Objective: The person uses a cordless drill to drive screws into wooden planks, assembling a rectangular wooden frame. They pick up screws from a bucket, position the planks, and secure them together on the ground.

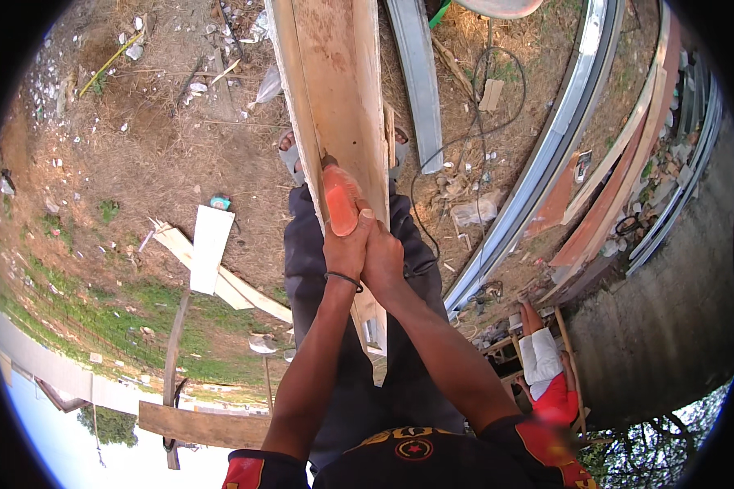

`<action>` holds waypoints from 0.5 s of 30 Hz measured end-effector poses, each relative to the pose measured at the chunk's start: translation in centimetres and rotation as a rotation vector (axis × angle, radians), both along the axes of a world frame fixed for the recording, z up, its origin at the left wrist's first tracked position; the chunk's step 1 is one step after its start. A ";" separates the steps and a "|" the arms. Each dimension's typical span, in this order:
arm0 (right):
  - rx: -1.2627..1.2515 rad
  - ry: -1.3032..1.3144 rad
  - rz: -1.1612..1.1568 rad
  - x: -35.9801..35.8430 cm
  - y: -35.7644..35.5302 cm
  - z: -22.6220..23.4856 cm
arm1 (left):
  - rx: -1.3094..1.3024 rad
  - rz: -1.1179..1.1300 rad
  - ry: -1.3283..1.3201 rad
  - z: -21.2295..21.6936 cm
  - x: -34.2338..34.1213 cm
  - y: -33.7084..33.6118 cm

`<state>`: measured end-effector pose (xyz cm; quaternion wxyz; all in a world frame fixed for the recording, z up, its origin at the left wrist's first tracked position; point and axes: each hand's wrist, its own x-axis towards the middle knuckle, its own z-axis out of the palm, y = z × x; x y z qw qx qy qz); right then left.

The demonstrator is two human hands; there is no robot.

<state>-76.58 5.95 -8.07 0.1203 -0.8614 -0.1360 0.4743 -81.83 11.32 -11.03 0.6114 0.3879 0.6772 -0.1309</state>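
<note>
An orange power drill (342,202) is gripped by both my hands in the middle of the view, its dark tip pointing away from me. My left hand (347,251) is closed round its rear part. My right hand (382,251) is closed against it and overlaps the left, so the handle is hidden. Beneath lies a long wooden trough (334,49) made of boards, running between my legs. The drill's tip meets or nearly meets the trough near its left side board; contact cannot be made out.
Grey metal channels (416,81) and a long curved metal rail (538,159) lie to the right. A black cable (481,130) loops over the dry ground. At left are a white board (212,248) and wooden planks (179,244). Another person (546,375) is at the lower right.
</note>
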 end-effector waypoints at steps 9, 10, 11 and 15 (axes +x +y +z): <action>-0.047 -0.001 0.019 -0.2 0.3 -0.5 | -0.005 -0.010 -0.009 -0.9 -0.4 0.5; -0.041 0.007 0.009 0.1 0.2 -0.5 | -0.007 -0.041 0.011 -0.9 -0.1 0.5; -0.035 0.007 -0.005 0.3 0.2 -0.6 | -0.006 -0.072 0.029 -0.8 0.3 0.7; -0.020 0.017 -0.029 1.1 0.1 -0.6 | 0.021 -0.117 0.058 -0.5 1.4 0.6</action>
